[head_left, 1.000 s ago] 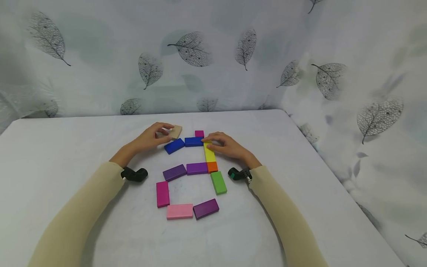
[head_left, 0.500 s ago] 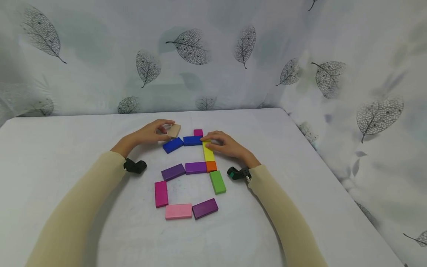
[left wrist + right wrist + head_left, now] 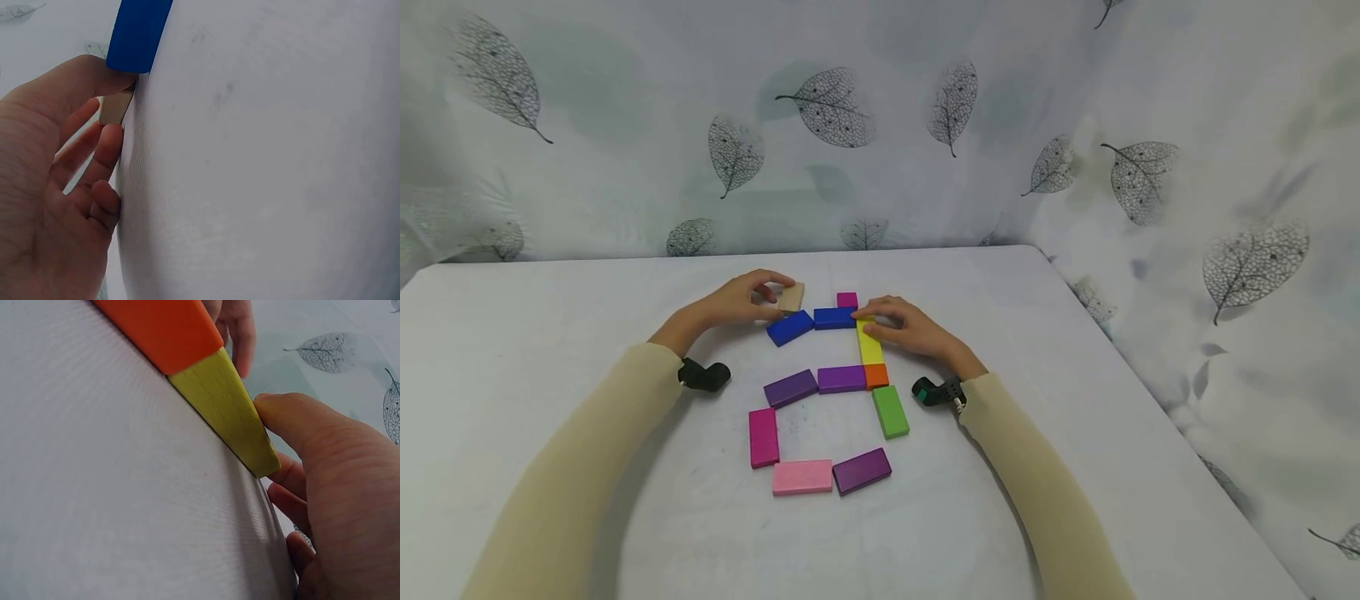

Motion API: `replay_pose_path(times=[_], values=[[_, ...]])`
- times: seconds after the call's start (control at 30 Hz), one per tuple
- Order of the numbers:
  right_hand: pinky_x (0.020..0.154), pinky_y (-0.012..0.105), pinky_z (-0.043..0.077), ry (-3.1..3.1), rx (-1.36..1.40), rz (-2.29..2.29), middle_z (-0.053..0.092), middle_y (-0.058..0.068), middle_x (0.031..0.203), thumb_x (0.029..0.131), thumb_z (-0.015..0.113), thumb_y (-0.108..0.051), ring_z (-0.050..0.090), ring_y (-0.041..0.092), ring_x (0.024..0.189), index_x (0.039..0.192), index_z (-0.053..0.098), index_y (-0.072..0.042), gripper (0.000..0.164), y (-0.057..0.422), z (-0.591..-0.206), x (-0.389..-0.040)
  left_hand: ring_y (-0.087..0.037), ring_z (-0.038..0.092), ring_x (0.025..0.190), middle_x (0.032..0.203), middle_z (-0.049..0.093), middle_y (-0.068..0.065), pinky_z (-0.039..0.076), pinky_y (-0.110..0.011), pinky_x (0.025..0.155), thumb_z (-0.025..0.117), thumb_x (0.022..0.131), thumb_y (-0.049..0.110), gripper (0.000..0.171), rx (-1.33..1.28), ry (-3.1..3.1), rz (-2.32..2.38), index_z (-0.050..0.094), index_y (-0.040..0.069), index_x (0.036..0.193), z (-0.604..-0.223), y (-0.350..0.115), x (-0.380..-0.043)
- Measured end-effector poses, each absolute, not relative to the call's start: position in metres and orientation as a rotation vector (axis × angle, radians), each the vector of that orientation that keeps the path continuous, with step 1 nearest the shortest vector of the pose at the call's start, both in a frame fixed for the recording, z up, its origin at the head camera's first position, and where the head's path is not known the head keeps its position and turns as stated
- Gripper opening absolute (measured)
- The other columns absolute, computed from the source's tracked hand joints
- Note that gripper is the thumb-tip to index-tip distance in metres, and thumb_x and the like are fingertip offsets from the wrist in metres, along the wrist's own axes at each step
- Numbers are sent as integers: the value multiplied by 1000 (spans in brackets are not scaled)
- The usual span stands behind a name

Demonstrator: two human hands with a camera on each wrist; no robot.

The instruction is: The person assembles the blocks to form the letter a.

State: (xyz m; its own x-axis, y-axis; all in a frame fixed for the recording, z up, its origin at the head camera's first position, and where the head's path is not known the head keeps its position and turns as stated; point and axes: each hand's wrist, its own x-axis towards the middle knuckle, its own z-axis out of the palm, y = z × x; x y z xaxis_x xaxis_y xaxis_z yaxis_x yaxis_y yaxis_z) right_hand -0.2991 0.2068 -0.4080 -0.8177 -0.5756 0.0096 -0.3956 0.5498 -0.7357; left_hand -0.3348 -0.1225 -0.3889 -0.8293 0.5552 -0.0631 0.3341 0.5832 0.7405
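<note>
At the far side of the table, my left hand [image 3: 737, 302] pinches a plain tan wooden block [image 3: 792, 297] between thumb and fingers. The block lies just beyond a tilted blue block [image 3: 790, 328], and in the left wrist view the thumb overlaps that blue block's [image 3: 139, 37] near end. My right hand [image 3: 913, 327] holds a yellow block [image 3: 870, 347], its thumb on top and its fingers at the far end. The right wrist view shows the yellow block [image 3: 226, 415] end to end with an orange one [image 3: 165, 331]. A second blue block [image 3: 835, 318] lies between the hands.
A small magenta block [image 3: 847, 300] sits behind the second blue one. Nearer, purple [image 3: 842, 379], green [image 3: 891, 412], magenta [image 3: 763, 437], pink [image 3: 802, 477] and dark purple [image 3: 862, 471] blocks form a loop on the white tablecloth [image 3: 962, 517]. A leaf-print curtain [image 3: 887, 192] hangs behind.
The left hand has shifted slightly, and the tan block has turned a little straighter in its fingers. The right hand stays on the yellow block, and the other blocks keep their places.
</note>
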Motion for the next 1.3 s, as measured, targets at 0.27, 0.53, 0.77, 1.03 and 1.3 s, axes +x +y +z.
replay_pose_path(times=[0.27,0.53,0.77,1.03,1.3], values=[[115,53,22,2555,-817,-1126,50,4,143,98,58,-26,31,24,141,133,62,-19,35,207,-409,-300,-36,48,121,140,44,-18,36,-50,101,71,87,12,59,735,2519,1156,47,5,140,-391,-129,-334],[115,54,21,2568,-826,-1123,49,5,144,99,58,-27,31,25,141,133,62,-19,36,207,-407,-297,-34,52,119,132,49,-17,42,-39,92,75,84,12,60,745,2579,1149,50,5,138,-391,-133,-330],[115,53,21,2564,-821,-1123,48,5,144,99,58,-28,31,25,141,133,62,-19,36,206,-406,-295,-36,57,114,133,49,-19,44,-37,88,77,82,10,60,761,2654,1187,52,2,136,-392,-139,-325],[115,54,21,2566,-834,-1116,47,6,145,98,58,-27,31,26,141,133,61,-19,36,205,-407,-295,-38,61,110,136,47,-20,48,-44,89,76,83,7,58,721,2718,1260,52,1,135,-392,-150,-317],[115,55,21,2572,-828,-1113,46,7,146,99,58,-28,31,27,142,133,62,-19,36,207,-409,-296,-35,62,108,137,46,-18,47,-33,83,77,81,7,59,696,2724,1309,52,1,135,-391,-151,-306]])
